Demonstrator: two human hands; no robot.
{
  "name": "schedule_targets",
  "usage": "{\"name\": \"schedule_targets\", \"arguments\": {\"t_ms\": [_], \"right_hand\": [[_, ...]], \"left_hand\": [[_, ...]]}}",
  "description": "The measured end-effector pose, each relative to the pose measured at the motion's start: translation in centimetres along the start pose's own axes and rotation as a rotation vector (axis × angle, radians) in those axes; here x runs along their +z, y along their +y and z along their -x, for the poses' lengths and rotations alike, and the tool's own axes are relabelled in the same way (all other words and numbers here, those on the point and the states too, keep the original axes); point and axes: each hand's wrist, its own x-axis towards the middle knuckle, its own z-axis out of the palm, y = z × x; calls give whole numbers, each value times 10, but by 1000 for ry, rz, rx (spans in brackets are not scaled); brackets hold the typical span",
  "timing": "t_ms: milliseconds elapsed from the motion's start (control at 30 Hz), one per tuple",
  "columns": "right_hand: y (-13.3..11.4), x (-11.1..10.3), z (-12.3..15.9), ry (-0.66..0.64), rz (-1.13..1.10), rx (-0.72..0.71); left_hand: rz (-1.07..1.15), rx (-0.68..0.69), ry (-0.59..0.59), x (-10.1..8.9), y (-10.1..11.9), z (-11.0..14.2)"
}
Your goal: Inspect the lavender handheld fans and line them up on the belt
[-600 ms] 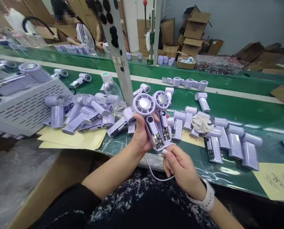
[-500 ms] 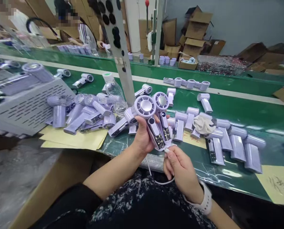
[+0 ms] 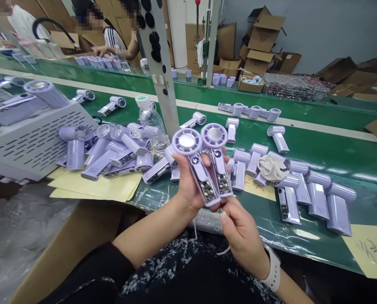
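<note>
My left hand (image 3: pixel 188 185) is closed around two lilac handheld fans, held side by side with their round heads up. The left fan (image 3: pixel 202 177) and the right fan (image 3: pixel 222 169) both have exposed circuit boards in their handles, and their small round displays are lit. Just below the handle ends, my right hand (image 3: pixel 241 232) pinches the plug of a white cable (image 3: pixel 195 229). The plug end is small, and whether it touches a fan I cannot tell. A white watch strap (image 3: pixel 273 270) is on my right wrist.
A pile of lilac fans (image 3: pixel 112 154) lies left of my hands, by a plastic bottle (image 3: pixel 152 126) and a vented grey box (image 3: pixel 49 139). More fans (image 3: pixel 318 192) and a crumpled white cloth (image 3: pixel 272 168) lie to the right. A metal post (image 3: pixel 159 63) rises ahead. Co-workers sit across the bench.
The left fan's display has gone from dark to lit. Both fans have turned a little and spread apart, and my right hand with the plug has shifted slightly down from the handle ends.
</note>
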Motion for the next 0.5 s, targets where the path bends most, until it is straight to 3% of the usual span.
{"name": "schedule_targets", "arguments": {"t_ms": [67,200,367,500], "right_hand": [[-1,-1,-1,26,-15,-8],[-1,6,-1,103,-44,171],[4,21,3,215,-364,365],[14,16,-1,145,-339,369]], "left_hand": [[56,-36,15,2,3,1],[73,-54,-68,1,5,2],[-116,161,-118,-6,-6,7],[-160,148,-123,-13,-11,8]]}}
